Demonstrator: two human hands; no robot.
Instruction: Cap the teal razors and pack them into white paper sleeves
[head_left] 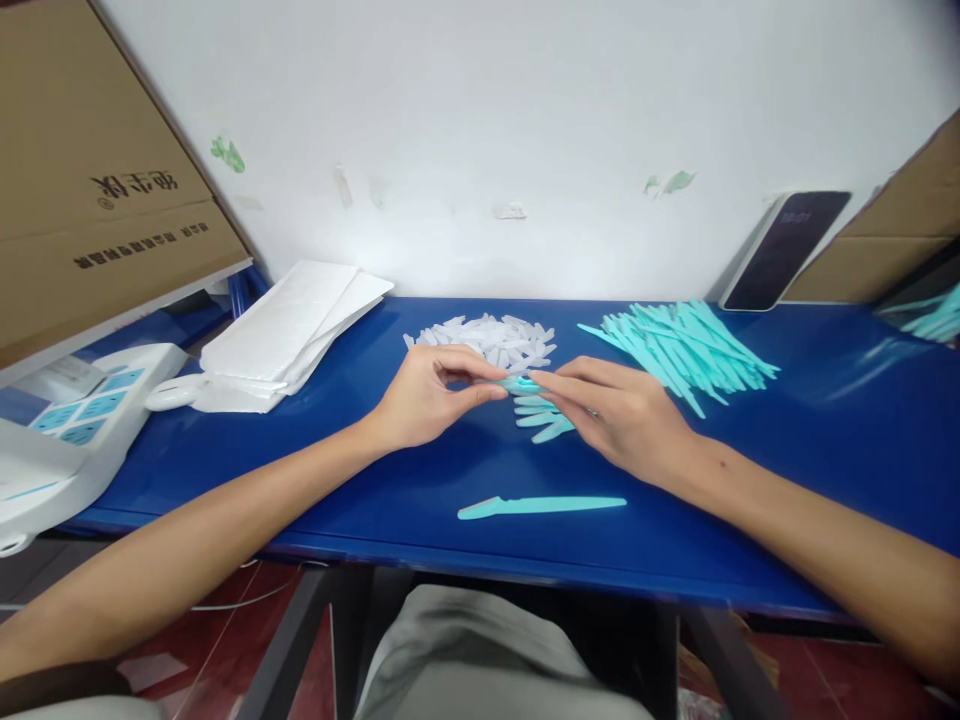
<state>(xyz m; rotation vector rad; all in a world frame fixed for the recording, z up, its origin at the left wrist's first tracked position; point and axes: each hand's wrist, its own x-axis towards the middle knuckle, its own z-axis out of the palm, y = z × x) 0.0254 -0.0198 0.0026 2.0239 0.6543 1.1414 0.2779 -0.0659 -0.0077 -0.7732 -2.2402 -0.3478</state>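
Observation:
My left hand (431, 398) pinches a translucent blade cap at the tip of a teal eyebrow razor (523, 384). On the razor's other side, my right hand (626, 408) grips it between thumb and fingers, hiding most of its handle. Just behind the left fingertips lies a heap of translucent white caps (504, 342). Several teal razors (551, 425) lie partly under my right hand. One loose eyebrow razor (551, 506) rests nearer the table's front edge, its blade end to the left. A larger pile of teal razors (686, 345) spreads behind my right hand.
White flat packets (277, 320) are stacked at the back left, beside a white power strip (112, 400). A cardboard box (97, 190) leans over the left end. A phone (787, 250) stands against the wall at the right. The blue table (337, 500) ends just before my lap.

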